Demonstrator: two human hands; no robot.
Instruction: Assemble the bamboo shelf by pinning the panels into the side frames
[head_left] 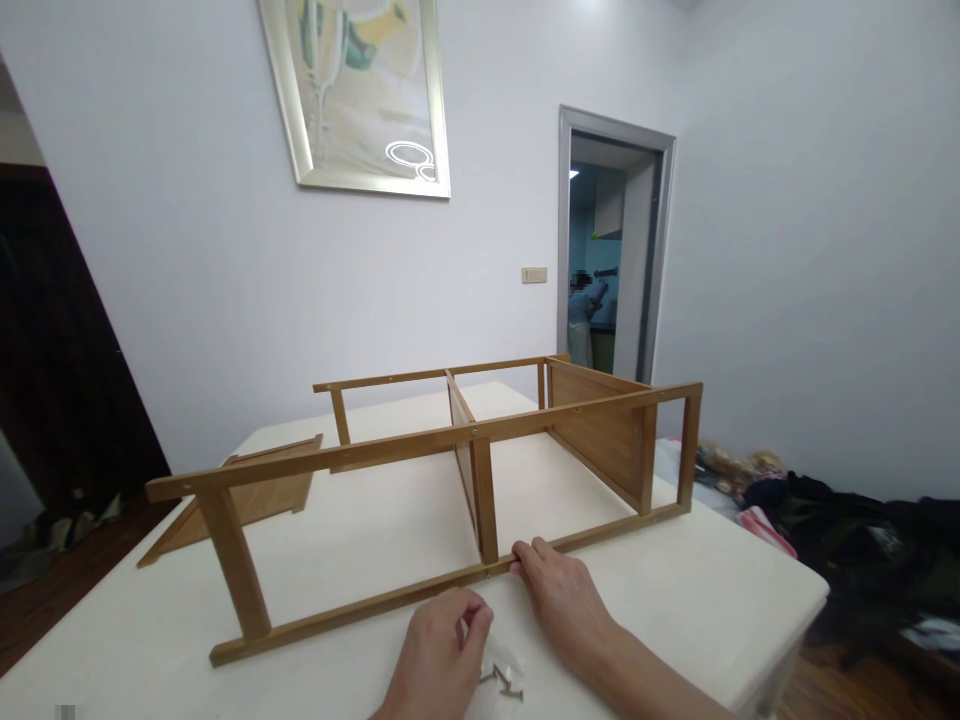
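Rail (360, 608) under my loosely curled right hand (561, 597) | left hand (437, 640) pinched, contents unclear | stray sweep could scatter near screws (514, 692)

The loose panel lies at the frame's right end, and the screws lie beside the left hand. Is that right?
Not quite: the head view shows the loose panel at the left end of the frame. The screws do lie beside the left hand.
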